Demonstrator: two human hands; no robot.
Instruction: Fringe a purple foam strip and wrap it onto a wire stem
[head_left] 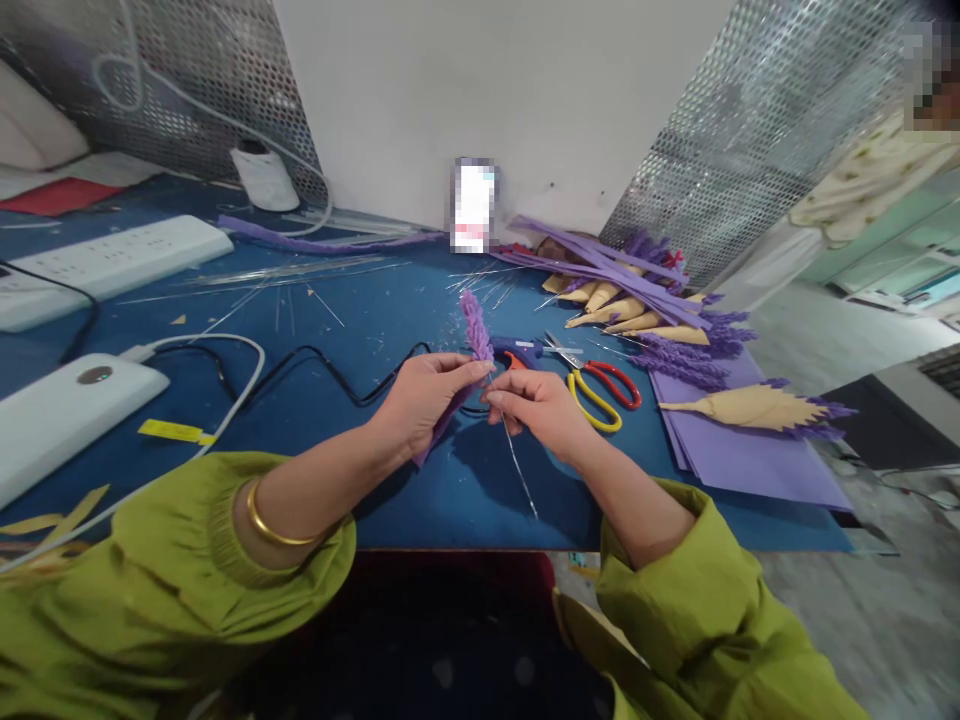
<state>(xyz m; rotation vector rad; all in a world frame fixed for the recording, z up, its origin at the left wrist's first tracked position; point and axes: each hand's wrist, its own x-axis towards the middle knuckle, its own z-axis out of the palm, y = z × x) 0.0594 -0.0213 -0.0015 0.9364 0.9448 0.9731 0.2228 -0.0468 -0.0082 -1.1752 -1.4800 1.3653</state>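
A purple flower spike [474,325] stands up from the fingertips of my left hand [441,392], which is closed on its base. A purple strip [442,430] hangs below that hand. My right hand [534,402] pinches the thin wire stem [517,468] just under the flower, and the stem slants down towards the table's front edge. Both hands nearly touch. Behind them lies a blue glue gun [519,350] with an orange trigger, partly hidden. Scissors [604,395] with one red and one yellow handle rest right of my right hand.
Wrapped purple flowers [645,310] and purple strips pile up at the back right, beside purple sheets [757,460]. White power strips [112,262] and cables occupy the left. Loose wires [285,272] lie at the back left. A phone [474,205] leans against the wall.
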